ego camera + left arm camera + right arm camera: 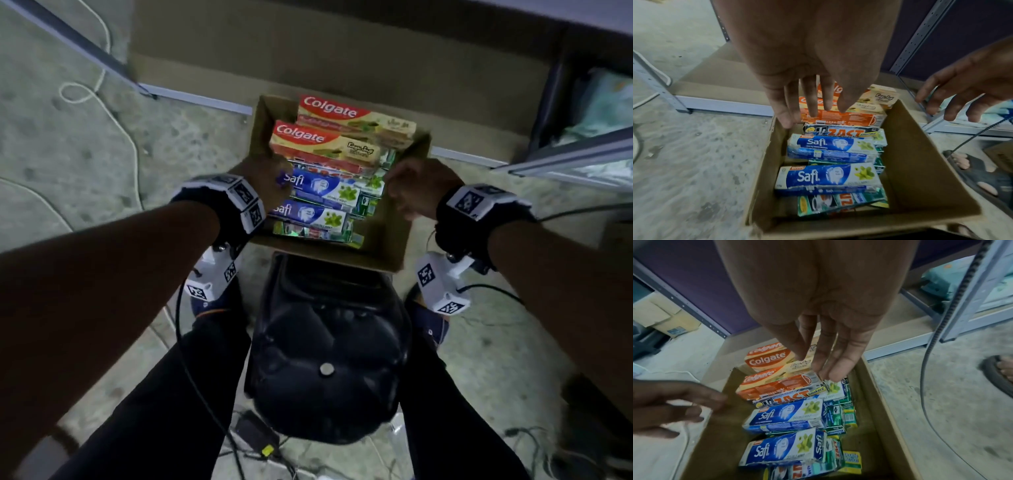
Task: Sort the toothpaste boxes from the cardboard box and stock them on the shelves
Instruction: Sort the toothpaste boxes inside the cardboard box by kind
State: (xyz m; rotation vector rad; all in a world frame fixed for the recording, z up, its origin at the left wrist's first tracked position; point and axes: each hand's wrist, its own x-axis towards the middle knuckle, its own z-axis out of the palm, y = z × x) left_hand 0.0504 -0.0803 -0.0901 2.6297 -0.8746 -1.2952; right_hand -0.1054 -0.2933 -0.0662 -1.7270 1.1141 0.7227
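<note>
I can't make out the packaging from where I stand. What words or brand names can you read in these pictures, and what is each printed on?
"Colgate": two red and cream toothpaste boxes at the far end of the cardboard box.
"Safi": two blue toothpaste boxes.
"DOUBLE MINT": the blue boxes' fronts.
"ZACT" and "SMOKERS": a black toothpaste box.
"BAHARU": the blue boxes' orange corner tag.
Script on the cream ends, fine print and wrist-band codes: unreadable.
</note>
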